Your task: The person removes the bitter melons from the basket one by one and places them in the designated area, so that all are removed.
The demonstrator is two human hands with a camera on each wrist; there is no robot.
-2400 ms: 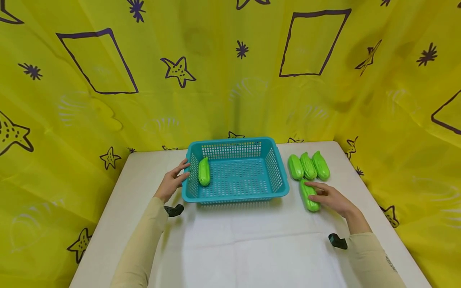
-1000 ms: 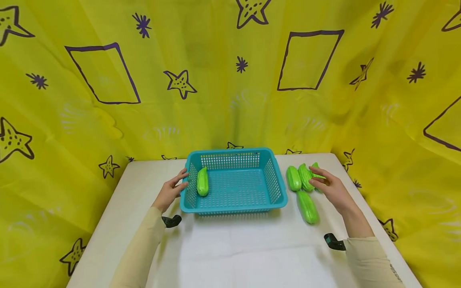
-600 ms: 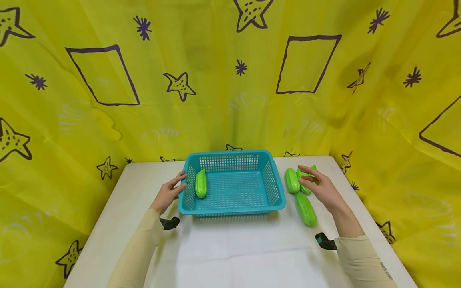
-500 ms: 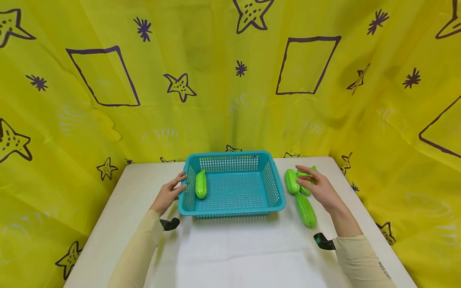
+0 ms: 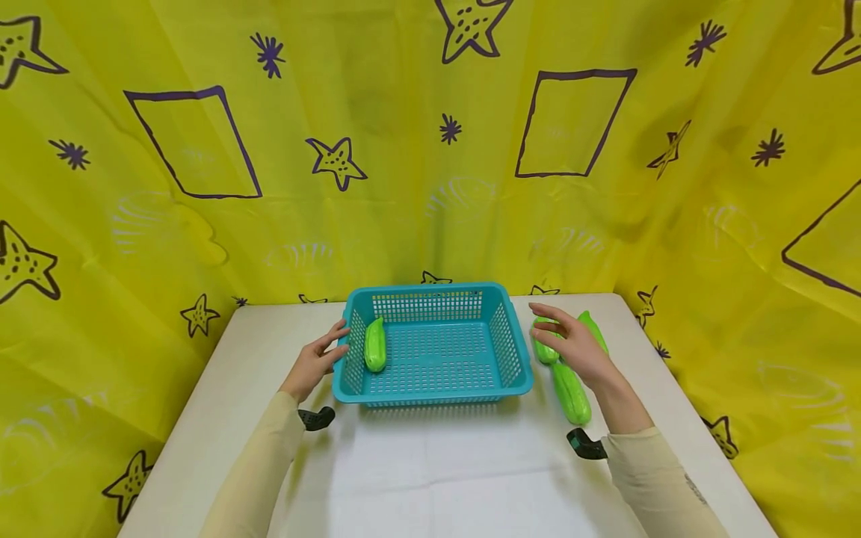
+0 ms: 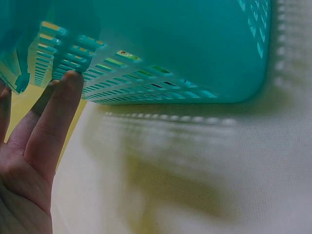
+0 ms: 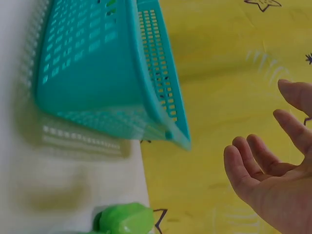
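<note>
My left hand (image 5: 316,362) rests at the left end of the turquoise plastic basket (image 5: 430,394). Its extended fingers (image 6: 56,117) touch the perforated outer wall in the left wrist view. Inside the basket, by that wall, lies one glossy green gourd-shaped vegetable (image 5: 375,346). My right hand (image 5: 575,347), empty and with loosely bent fingers, hovers over the green vegetables to the basket's right. One vegetable (image 5: 546,351) shows partly under the fingers, another (image 5: 593,329) behind the hand, and a third (image 5: 572,396) lies in front. The hand covers one more.
A white cloth-covered table (image 5: 437,493) bears everything. Yellow curtains (image 5: 403,224) with drawn stars and frames close in the back and sides. A dark wrist device (image 5: 585,444) sits at each sleeve, low over the table.
My right hand has let go of the front vegetable, risen over the back row and drifted left toward the basket. My left hand stays at the basket. The head view has tilted up slightly.
</note>
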